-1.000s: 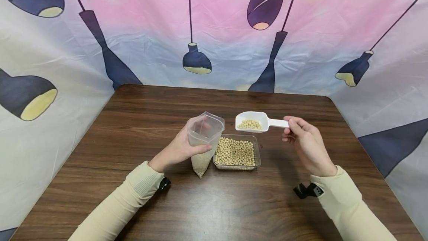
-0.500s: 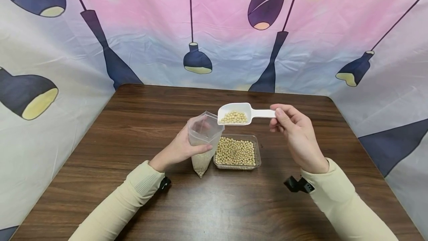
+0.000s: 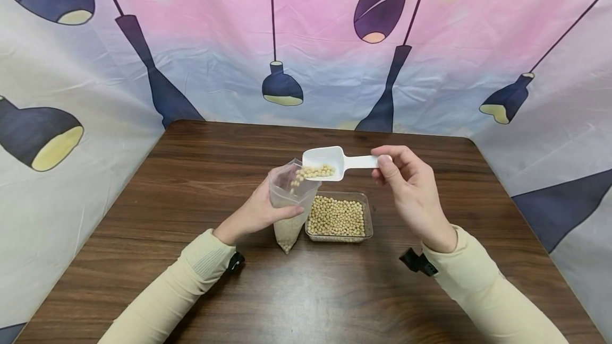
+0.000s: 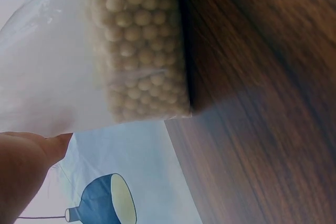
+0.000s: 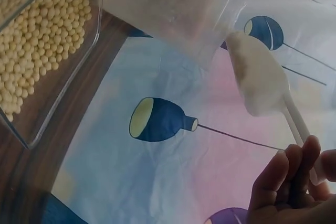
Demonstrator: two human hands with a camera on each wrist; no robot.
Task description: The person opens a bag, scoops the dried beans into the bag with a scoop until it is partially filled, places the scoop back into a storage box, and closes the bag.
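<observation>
My left hand [image 3: 260, 206] holds a clear plastic bag [image 3: 306, 203] upright on the table, its mouth spread wide. Soybeans [image 4: 142, 45] fill the lower part of the bag in the left wrist view. With thumb and fingers my right hand [image 3: 413, 190] pinches the handle end of a white scoop [image 3: 337, 163]. The scoop tips over the bag's mouth, and soybeans [image 3: 319, 171] slide off its lip into the bag. Right beside the bag stands a clear rectangular container [image 3: 371, 227] of soybeans [image 5: 47, 45].
The brown wooden table [image 3: 215, 158] runs back to a fabric backdrop [image 3: 215, 68] printed with hanging lamps. Black wrist cameras sit at both cuffs, the right one [image 3: 418, 263] low over the table.
My right hand has carried the scoop left from above the container to the bag's mouth and tilted it, so beans now fall into the bag. My left hand has stayed put.
</observation>
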